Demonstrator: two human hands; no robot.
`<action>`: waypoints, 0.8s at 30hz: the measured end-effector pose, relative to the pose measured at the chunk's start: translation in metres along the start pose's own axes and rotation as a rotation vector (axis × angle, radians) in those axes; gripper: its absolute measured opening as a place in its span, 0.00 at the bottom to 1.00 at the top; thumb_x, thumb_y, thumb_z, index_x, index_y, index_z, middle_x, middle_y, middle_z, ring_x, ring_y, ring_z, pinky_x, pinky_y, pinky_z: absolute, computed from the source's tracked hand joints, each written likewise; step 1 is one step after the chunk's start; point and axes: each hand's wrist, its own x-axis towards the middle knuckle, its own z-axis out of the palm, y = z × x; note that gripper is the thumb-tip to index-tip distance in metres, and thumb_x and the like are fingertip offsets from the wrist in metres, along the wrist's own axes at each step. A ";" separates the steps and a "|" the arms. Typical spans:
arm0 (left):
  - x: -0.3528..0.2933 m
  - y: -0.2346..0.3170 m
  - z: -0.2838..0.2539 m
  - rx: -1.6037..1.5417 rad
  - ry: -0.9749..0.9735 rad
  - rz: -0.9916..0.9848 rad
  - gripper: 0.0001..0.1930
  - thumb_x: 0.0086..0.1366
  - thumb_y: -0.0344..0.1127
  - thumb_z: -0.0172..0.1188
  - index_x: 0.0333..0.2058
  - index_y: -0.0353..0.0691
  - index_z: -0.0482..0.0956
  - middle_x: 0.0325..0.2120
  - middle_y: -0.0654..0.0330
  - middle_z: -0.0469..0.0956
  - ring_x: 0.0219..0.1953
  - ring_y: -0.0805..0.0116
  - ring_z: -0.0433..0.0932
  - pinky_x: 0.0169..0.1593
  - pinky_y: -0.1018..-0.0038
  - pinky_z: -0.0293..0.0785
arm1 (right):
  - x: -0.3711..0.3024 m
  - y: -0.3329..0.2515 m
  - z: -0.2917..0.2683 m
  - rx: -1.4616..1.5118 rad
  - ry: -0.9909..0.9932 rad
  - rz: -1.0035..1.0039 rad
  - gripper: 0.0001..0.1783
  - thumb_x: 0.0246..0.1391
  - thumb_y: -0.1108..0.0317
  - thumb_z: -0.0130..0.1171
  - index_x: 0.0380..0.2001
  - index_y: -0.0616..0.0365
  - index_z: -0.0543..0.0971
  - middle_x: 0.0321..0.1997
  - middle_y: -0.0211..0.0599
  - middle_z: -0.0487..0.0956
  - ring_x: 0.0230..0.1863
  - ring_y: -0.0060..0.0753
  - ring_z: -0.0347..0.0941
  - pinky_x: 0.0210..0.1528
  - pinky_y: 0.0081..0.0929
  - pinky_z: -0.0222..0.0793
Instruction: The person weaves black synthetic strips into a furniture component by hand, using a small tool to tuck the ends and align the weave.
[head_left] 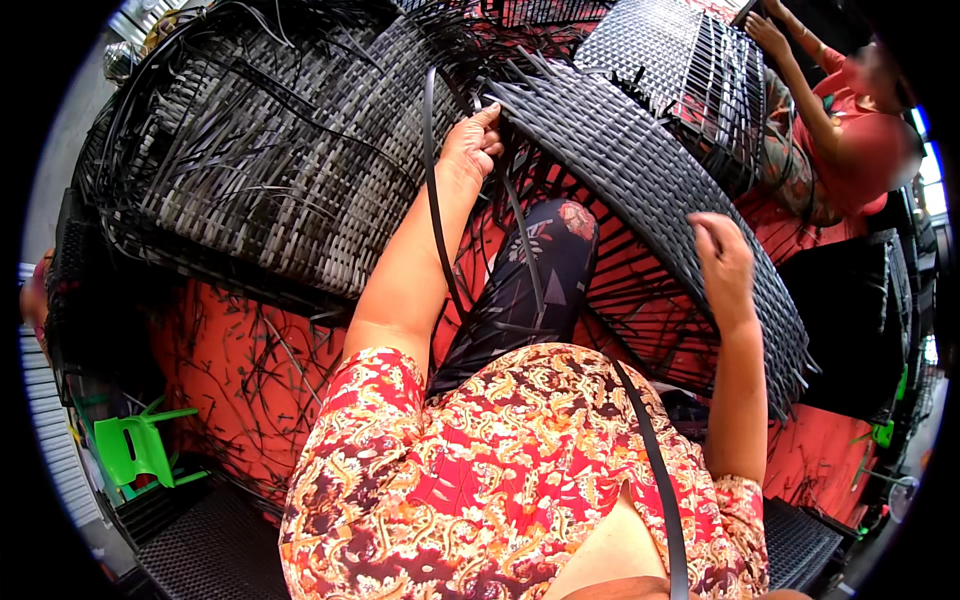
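Observation:
A curved grey woven panel (pixel 640 160) of flat plastic strips stretches from the upper middle to the lower right, over a frame of dark bars. My left hand (pixel 474 146) is closed at its upper left end, pinching what looks like a dark strip. Close by, a loose black plastic strip (pixel 433 190) loops down past my left forearm. My right hand (pixel 724 268) is over the panel's right part with fingers curled; anything inside them is hidden. My bent knee (pixel 560 225) in dark patterned cloth is beneath the panel's left end.
A large woven piece (pixel 290 160) with loose strip ends fills the upper left. Strip scraps lie on the red floor (pixel 225 370). A green plastic chair (pixel 140 450) stands lower left. At the upper right, a person in red (pixel 845 130) is beside another woven piece (pixel 650 50).

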 end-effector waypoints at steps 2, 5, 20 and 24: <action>0.003 0.000 0.001 -0.014 -0.035 -0.018 0.10 0.56 0.33 0.64 0.20 0.47 0.71 0.14 0.72 0.66 0.09 0.80 0.50 0.15 0.79 0.45 | 0.029 -0.025 0.027 0.069 -0.069 0.019 0.08 0.51 0.75 0.57 0.35 0.62 0.78 0.36 0.43 0.78 0.38 0.39 0.75 0.43 0.28 0.69; -0.006 0.002 0.012 0.019 -0.031 0.009 0.10 0.55 0.30 0.64 0.20 0.46 0.71 0.13 0.72 0.65 0.09 0.80 0.51 0.15 0.80 0.45 | 0.066 -0.045 0.070 0.115 -0.150 -0.030 0.10 0.50 0.69 0.59 0.35 0.61 0.79 0.37 0.44 0.78 0.38 0.42 0.75 0.42 0.30 0.69; -0.027 -0.001 0.027 -0.016 0.020 0.105 0.13 0.53 0.26 0.62 0.18 0.46 0.67 0.10 0.73 0.59 0.08 0.82 0.52 0.12 0.80 0.43 | 0.137 -0.082 0.159 -0.289 -0.337 0.045 0.17 0.44 0.57 0.64 0.33 0.59 0.79 0.38 0.42 0.77 0.41 0.45 0.74 0.44 0.36 0.68; -0.036 0.001 0.028 -0.035 -0.006 0.109 0.10 0.54 0.26 0.61 0.19 0.44 0.70 0.10 0.73 0.61 0.08 0.83 0.52 0.13 0.82 0.44 | 0.128 -0.098 0.158 -0.394 -0.326 0.021 0.15 0.46 0.58 0.63 0.31 0.57 0.77 0.39 0.42 0.76 0.44 0.45 0.73 0.45 0.39 0.68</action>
